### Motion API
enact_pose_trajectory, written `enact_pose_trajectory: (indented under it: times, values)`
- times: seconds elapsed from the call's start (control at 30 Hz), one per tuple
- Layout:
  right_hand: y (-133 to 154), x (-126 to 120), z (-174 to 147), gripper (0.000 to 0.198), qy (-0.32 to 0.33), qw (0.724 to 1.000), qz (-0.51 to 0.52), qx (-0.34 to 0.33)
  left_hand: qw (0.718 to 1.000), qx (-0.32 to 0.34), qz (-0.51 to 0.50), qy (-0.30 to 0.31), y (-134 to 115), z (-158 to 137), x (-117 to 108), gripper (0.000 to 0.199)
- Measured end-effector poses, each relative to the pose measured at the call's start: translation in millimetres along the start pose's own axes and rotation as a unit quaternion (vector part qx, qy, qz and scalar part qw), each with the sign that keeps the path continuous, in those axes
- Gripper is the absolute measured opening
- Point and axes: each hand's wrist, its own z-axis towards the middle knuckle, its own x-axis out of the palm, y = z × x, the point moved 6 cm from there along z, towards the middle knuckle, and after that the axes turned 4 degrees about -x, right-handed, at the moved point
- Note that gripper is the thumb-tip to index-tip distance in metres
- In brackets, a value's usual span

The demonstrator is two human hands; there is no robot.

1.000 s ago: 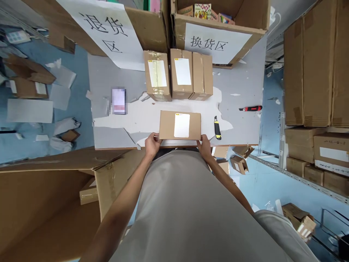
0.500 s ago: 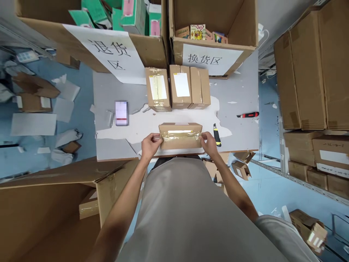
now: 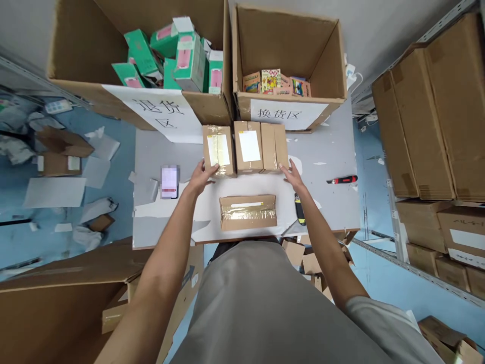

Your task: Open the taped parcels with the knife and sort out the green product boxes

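Observation:
Three small brown cartons stand in a row on the table: a left carton with tape and a label, a middle carton with a white label, and a right carton. My left hand is at the front left corner of the left carton, thumb on its front and fingers spread. At the right carton's lower right corner, my right hand touches with its fingertips, fingers apart. Closer to my body lies a long flat carton, taped across its top, with neither hand on it.
Behind the row stand two big open boxes, a left box holding green packets and a right box with small colourful packs. A phone, a yellow-black cutter and a red-black cutter lie on the table. Large cartons fill the right side.
Both hands have let go of the long taped carton and reached forward to the row of cartons. The long carton now lies flat on the table. The view has tilted up a little.

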Motion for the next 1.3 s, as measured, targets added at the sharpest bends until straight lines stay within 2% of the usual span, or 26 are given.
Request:
enact_pose_trajectory:
  times: [0.1,0.2,0.33,0.5,0.57,0.63,0.73,0.83,0.93,1.0,1.07,1.13,1.3]
  values:
    - [9,22,0,0.089,0.073,0.996,0.035,-0.036,1.0,-0.002,-0.004,0.009,1,0,8,0.088]
    - [8,23,-6,0.081,0.092,0.993,0.048,-0.057,1.0,0.02,0.002,-0.004,1,-9,11,0.087]
    - [-4,-7,-5,0.087,0.078,0.995,0.039,-0.055,0.999,0.045,0.006,0.011,-3,-23,32,0.085]
    - [-11,-64,9,0.089,0.024,0.995,0.056,-0.073,0.997,0.059,-0.001,0.047,-13,-21,92,0.088]
    - [-12,-78,15,0.085,0.021,0.995,0.052,-0.082,0.998,0.048,0.002,0.044,-15,-15,112,0.093]
    - [-17,-86,17,0.082,0.032,0.994,0.037,-0.098,0.998,0.044,0.01,0.041,-13,-10,121,0.098]
    - [-47,-94,7,0.091,0.009,0.996,-0.032,-0.077,0.997,0.065,0.032,0.022,-5,-11,109,0.101]
    - [-98,-102,-25,0.098,-0.056,0.981,-0.184,-0.011,0.993,0.097,0.049,-0.035,18,-32,69,0.102]
    - [-144,-102,-66,0.077,-0.061,0.949,-0.309,0.021,0.99,0.111,0.045,-0.07,52,-72,31,0.094]
    - [-162,-99,-88,0.057,-0.049,0.936,-0.348,0.026,0.991,0.096,0.044,-0.08,78,-103,16,0.091]
    - [-169,-94,-101,0.041,-0.042,0.93,-0.366,0.014,0.993,0.08,0.046,-0.078,101,-130,11,0.095]
    - [-166,-88,-107,0.035,-0.042,0.927,-0.372,-0.001,0.993,0.08,0.051,-0.064,116,-151,12,0.101]
    - [-137,-66,-119,0.039,-0.053,0.945,-0.32,-0.039,0.987,0.142,0.073,0.001,124,-173,19,0.098]
